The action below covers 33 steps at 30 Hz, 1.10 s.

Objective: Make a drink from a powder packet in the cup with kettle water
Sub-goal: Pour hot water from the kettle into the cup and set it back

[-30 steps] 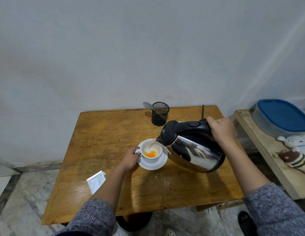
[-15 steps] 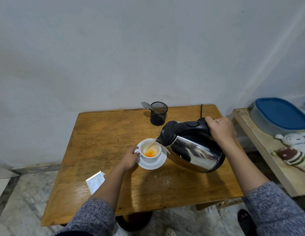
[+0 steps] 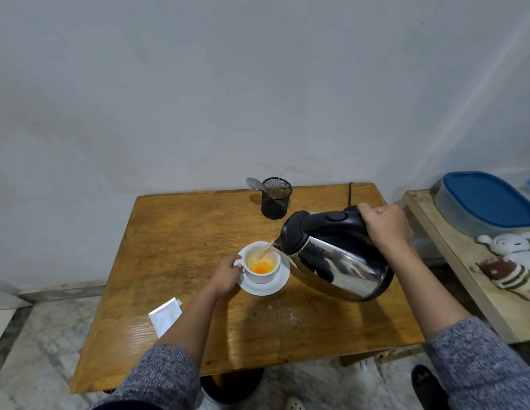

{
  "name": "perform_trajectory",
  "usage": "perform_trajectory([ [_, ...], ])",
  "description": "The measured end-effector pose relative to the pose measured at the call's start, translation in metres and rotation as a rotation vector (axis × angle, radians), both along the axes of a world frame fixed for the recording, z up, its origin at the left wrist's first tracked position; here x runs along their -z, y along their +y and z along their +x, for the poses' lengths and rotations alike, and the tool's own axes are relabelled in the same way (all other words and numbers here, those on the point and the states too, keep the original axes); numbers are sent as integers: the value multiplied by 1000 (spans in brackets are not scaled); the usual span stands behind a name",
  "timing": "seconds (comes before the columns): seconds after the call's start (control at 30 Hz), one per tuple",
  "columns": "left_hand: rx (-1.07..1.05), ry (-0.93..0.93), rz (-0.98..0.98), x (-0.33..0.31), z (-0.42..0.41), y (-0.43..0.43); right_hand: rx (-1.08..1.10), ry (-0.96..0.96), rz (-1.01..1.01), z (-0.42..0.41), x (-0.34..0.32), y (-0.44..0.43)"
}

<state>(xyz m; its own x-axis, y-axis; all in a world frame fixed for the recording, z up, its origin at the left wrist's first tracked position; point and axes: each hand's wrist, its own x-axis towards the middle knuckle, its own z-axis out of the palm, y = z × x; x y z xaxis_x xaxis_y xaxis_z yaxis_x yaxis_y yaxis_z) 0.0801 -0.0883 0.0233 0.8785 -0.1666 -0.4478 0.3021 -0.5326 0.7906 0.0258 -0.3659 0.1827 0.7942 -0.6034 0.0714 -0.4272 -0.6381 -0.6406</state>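
Observation:
A white cup (image 3: 262,276) stands on a white saucer (image 3: 272,287) in the middle of the wooden table (image 3: 175,232). Orange liquid and pale powder residue show inside the cup. My left hand (image 3: 226,273) grips the cup's handle on its left side. My right hand (image 3: 386,226) is closed on the black handle of a steel kettle (image 3: 337,261), which is tilted left with its spout over the cup's rim. A thin stream of water runs from the spout into the cup. A torn white powder packet (image 3: 164,316) lies on the table's front left, partly behind my left forearm.
A black mesh holder (image 3: 276,199) with a spoon (image 3: 256,184) stands at the table's back edge. A black cord (image 3: 350,192) runs over the back right. To the right, a side bench (image 3: 429,229) carries a blue-lidded container (image 3: 483,199) and soft toys (image 3: 512,261).
Pouring continues and the orange liquid in the cup has spread a little. Both hands and the kettle hold nearly the same place.

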Motion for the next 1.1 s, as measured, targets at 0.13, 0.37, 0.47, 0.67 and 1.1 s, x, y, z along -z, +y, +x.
perform_trajectory([
  [0.13,-5,-2,-13,-1,-1,-1,2,0,-6,0,1,1],
  [0.37,1,6,-34,-3,-3,1,7,21,-3,1,1,4],
  [0.47,1,8,-39,-3,-2,1,5,28,0,1,1,4],
  [0.67,11,6,-39,-2,-1,2,12,21,8,1,0,6],
  [1.1,40,10,-2,6,4,4,27,25,22,-2,-6,7],
])
